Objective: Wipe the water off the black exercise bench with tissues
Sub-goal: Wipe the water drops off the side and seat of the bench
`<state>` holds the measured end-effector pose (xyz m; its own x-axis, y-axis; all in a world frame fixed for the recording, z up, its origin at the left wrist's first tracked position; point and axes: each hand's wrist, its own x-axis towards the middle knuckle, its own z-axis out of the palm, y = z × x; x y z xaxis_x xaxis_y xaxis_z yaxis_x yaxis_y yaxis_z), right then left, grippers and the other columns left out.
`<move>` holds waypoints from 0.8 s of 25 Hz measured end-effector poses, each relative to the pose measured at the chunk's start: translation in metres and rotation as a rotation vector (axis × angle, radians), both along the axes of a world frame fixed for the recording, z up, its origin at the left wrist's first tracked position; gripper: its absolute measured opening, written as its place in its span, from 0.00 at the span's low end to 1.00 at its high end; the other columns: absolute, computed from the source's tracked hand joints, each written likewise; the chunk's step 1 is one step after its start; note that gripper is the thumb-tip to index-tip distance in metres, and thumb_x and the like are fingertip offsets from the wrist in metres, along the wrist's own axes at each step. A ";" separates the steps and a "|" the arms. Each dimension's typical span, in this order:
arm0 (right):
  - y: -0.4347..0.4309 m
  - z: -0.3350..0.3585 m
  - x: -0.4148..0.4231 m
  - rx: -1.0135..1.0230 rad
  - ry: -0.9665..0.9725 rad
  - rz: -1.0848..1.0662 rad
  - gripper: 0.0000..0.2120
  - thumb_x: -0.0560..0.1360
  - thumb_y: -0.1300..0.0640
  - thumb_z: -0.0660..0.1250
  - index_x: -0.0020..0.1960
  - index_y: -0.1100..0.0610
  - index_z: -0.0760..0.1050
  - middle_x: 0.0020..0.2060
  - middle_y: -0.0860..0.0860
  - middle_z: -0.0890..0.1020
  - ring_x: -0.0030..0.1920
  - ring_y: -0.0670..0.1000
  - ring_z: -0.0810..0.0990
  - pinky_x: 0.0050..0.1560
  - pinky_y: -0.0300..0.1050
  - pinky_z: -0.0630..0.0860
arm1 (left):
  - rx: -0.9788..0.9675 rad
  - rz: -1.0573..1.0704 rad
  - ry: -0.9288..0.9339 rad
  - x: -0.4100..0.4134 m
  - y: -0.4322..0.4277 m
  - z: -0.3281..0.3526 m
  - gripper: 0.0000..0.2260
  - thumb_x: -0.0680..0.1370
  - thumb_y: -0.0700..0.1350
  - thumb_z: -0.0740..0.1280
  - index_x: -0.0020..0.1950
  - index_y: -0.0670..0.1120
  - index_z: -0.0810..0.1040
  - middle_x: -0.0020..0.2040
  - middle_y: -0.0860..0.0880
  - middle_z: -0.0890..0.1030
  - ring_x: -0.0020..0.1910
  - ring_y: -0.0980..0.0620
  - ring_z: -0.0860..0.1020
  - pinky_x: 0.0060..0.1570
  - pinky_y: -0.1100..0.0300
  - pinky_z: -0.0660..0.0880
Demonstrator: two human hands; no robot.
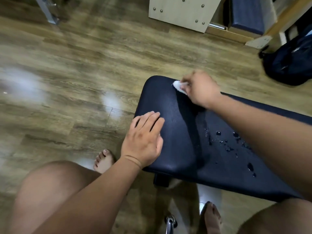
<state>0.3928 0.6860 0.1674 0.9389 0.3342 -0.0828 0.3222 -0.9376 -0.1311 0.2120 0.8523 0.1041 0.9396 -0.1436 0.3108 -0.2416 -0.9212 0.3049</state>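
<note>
- My right hand point(200, 88) is at the far end of the black exercise bench point(182, 132), its fingers curled round a wad of white tissue point(179, 86) and pressing it onto the pad. The hand is blurred.
- My left hand point(145, 141) lies flat on the near left edge of the bench, fingers straight and slightly spread, holding nothing.
- Water drops point(226, 144) sit scattered on the pad beside my right forearm, well apart from the tissue.
- A dark bag point(290, 61) lies on the wooden floor point(84, 65) past the bench on the right; I cannot tell what is in it.
- A pale panel point(182, 10) with metal studs stands at the top.
- My bare left foot point(103, 160) rests on the floor just beside the bench.
</note>
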 end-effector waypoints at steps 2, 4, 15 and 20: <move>0.031 -0.005 0.038 0.091 0.158 -0.024 0.11 0.79 0.54 0.63 0.57 0.56 0.79 0.52 0.57 0.82 0.53 0.58 0.80 0.46 0.41 0.69 | -0.012 0.012 0.011 0.001 0.000 0.002 0.19 0.73 0.44 0.60 0.60 0.42 0.80 0.65 0.44 0.79 0.66 0.43 0.76 0.64 0.45 0.71; 0.060 -0.012 0.055 0.131 0.279 0.014 0.12 0.79 0.53 0.63 0.56 0.59 0.79 0.51 0.58 0.83 0.53 0.58 0.80 0.47 0.41 0.70 | -0.022 0.012 0.019 -0.001 0.000 0.002 0.19 0.72 0.45 0.60 0.59 0.42 0.81 0.65 0.45 0.79 0.66 0.44 0.76 0.64 0.46 0.70; 0.027 0.017 0.069 -0.051 0.406 0.132 0.12 0.78 0.50 0.64 0.53 0.57 0.81 0.44 0.54 0.83 0.42 0.54 0.77 0.45 0.42 0.70 | -0.045 0.036 -0.021 0.001 0.001 0.002 0.18 0.72 0.44 0.61 0.58 0.43 0.82 0.65 0.47 0.80 0.66 0.46 0.76 0.65 0.50 0.69; 0.084 -0.006 0.058 0.088 0.344 0.186 0.17 0.80 0.48 0.60 0.57 0.60 0.79 0.51 0.58 0.82 0.53 0.58 0.79 0.48 0.44 0.72 | -0.055 0.030 -0.019 -0.001 -0.001 0.004 0.19 0.71 0.45 0.61 0.58 0.43 0.82 0.64 0.46 0.80 0.66 0.46 0.77 0.64 0.49 0.69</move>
<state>0.4512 0.7704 0.1609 0.7841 0.5155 -0.3455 0.4084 -0.8478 -0.3381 0.2107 0.8518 0.1079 0.9369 -0.0977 0.3356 -0.2206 -0.9101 0.3508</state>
